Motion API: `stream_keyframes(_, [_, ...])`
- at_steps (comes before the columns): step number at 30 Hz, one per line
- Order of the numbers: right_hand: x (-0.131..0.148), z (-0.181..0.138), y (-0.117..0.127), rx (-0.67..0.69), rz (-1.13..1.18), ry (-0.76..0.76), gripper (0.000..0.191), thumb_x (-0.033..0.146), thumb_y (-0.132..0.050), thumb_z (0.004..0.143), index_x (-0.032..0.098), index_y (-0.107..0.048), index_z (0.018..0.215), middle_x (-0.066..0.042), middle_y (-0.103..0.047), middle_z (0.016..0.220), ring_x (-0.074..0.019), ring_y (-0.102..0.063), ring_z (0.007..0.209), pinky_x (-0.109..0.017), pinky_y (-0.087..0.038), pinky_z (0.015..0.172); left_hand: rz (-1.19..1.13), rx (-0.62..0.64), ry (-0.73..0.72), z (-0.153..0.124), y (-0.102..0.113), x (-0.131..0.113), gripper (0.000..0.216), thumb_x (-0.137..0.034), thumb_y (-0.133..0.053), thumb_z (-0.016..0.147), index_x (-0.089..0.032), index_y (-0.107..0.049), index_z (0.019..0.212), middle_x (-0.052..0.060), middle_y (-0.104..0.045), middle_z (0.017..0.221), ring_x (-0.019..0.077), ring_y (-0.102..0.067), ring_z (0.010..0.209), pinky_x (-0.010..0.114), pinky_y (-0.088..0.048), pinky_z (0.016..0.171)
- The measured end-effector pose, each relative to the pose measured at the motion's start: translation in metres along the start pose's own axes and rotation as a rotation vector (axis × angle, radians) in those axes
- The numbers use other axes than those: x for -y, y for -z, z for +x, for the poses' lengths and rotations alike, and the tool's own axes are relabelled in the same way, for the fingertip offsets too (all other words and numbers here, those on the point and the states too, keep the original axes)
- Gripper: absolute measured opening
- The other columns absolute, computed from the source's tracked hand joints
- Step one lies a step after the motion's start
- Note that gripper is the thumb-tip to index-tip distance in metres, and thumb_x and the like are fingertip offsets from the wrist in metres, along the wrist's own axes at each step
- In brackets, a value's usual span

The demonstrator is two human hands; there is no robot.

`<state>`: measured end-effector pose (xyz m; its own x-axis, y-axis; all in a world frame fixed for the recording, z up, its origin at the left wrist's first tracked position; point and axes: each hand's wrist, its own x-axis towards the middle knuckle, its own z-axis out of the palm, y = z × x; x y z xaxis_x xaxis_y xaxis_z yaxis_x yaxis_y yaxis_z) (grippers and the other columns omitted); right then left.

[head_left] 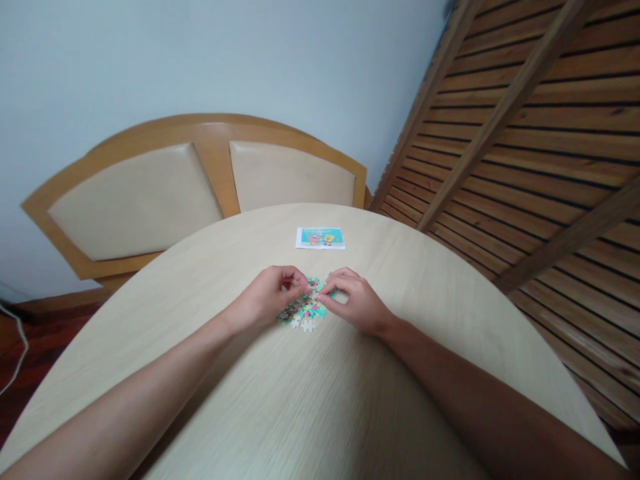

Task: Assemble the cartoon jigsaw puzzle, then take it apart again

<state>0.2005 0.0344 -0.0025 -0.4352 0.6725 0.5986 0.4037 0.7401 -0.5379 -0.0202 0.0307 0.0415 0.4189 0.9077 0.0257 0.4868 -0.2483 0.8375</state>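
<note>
A small heap of jigsaw pieces (306, 312), teal, pink and white, lies in the middle of a round pale wooden table (320, 400). My left hand (270, 297) and my right hand (353, 300) meet over the heap. Both have their fingers curled in a pinch, fingertips almost touching at a small piece (315, 291) held between them. Part of the heap is hidden under the hands.
A small picture card (321, 237) with cartoon figures lies farther back on the table. Behind the table stands a wooden headboard with cream panels (200, 187) against a pale wall. A slatted wooden frame (525, 133) leans at the right. A cable (20, 347) hangs at the left.
</note>
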Motion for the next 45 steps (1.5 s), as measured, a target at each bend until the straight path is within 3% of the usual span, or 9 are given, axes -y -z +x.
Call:
stream_keyframes(6, [-0.008,0.001,0.005,-0.039,-0.151,-0.079,0.009,0.019,-0.074,0.084,0.022,-0.070,0.077,-0.002,-0.072,0.077,-0.0204,-0.063,0.083,-0.035,-0.047,0.079,0.600,-0.173,0.098,-0.004,0.026,-0.004,0.016,-0.030,-0.060,0.085,-0.018,-0.070,0.085,0.005,-0.073,0.079,0.0161,-0.061,0.066,0.024,-0.038,0.058])
stream_keyframes(9, [-0.007,0.001,0.006,-0.007,-0.250,-0.067,0.009,0.016,-0.074,0.083,0.022,-0.070,0.077,-0.001,-0.072,0.078,-0.0206,-0.063,0.084,-0.035,-0.044,0.081,0.837,-0.157,0.168,-0.008,0.029,-0.004,0.015,-0.028,-0.060,0.086,-0.021,-0.073,0.090,0.007,-0.075,0.087,0.0210,-0.066,0.074,0.026,-0.037,0.059])
stream_keyframes(12, [-0.006,0.000,0.007,0.042,-0.313,-0.048,0.009,0.016,-0.074,0.082,0.022,-0.070,0.078,-0.002,-0.071,0.081,-0.0212,-0.062,0.086,-0.035,-0.043,0.081,0.931,-0.102,0.208,-0.010,0.026,-0.004,0.015,-0.023,-0.060,0.085,-0.021,-0.074,0.091,0.009,-0.075,0.093,0.0254,-0.068,0.082,0.028,-0.041,0.061])
stream_keyframes(16, [-0.006,-0.001,0.006,0.085,-0.324,-0.035,0.007,0.016,-0.072,0.083,0.023,-0.071,0.082,-0.003,-0.071,0.086,-0.0224,-0.062,0.093,-0.036,-0.042,0.084,0.948,-0.061,0.228,-0.010,0.025,-0.004,0.017,-0.019,-0.061,0.083,-0.023,-0.076,0.090,0.009,-0.076,0.097,0.0279,-0.069,0.089,0.031,-0.046,0.067])
stream_keyframes(22, [-0.004,-0.003,0.004,0.108,-0.262,0.001,0.005,0.021,-0.069,0.087,0.022,-0.073,0.089,-0.005,-0.070,0.093,-0.0228,-0.061,0.098,-0.038,-0.043,0.087,0.930,-0.017,0.240,-0.010,0.027,-0.001,0.018,-0.027,-0.062,0.086,-0.025,-0.077,0.094,0.009,-0.076,0.098,0.0269,-0.070,0.087,0.031,-0.048,0.069])
stream_keyframes(28, [0.002,-0.004,0.002,0.231,-0.160,0.128,0.013,0.028,-0.070,0.090,0.026,-0.077,0.100,-0.006,-0.070,0.106,-0.0224,-0.060,0.104,-0.040,-0.041,0.093,0.857,0.088,0.137,-0.013,0.025,-0.002,0.016,-0.030,-0.064,0.084,-0.026,-0.075,0.096,0.003,-0.077,0.096,0.0219,-0.069,0.086,0.026,-0.045,0.068])
stream_keyframes(37, [-0.004,-0.003,0.003,0.145,-0.218,0.011,0.007,0.023,-0.068,0.090,0.024,-0.075,0.091,-0.005,-0.072,0.098,-0.0231,-0.060,0.101,-0.040,-0.043,0.088,0.752,0.134,0.122,-0.012,0.022,-0.003,0.015,-0.026,-0.064,0.082,-0.025,-0.075,0.092,0.004,-0.076,0.094,0.0200,-0.068,0.082,0.026,-0.043,0.068])
stream_keyframes(45, [0.011,-0.002,0.004,0.271,-0.106,0.202,0.011,0.033,-0.072,0.087,0.025,-0.075,0.095,-0.005,-0.071,0.100,-0.0224,-0.061,0.102,-0.040,-0.042,0.095,0.639,0.202,0.072,-0.012,0.022,-0.001,0.017,-0.021,-0.058,0.081,-0.023,-0.075,0.084,0.002,-0.075,0.084,0.0154,-0.063,0.068,0.024,-0.038,0.060])
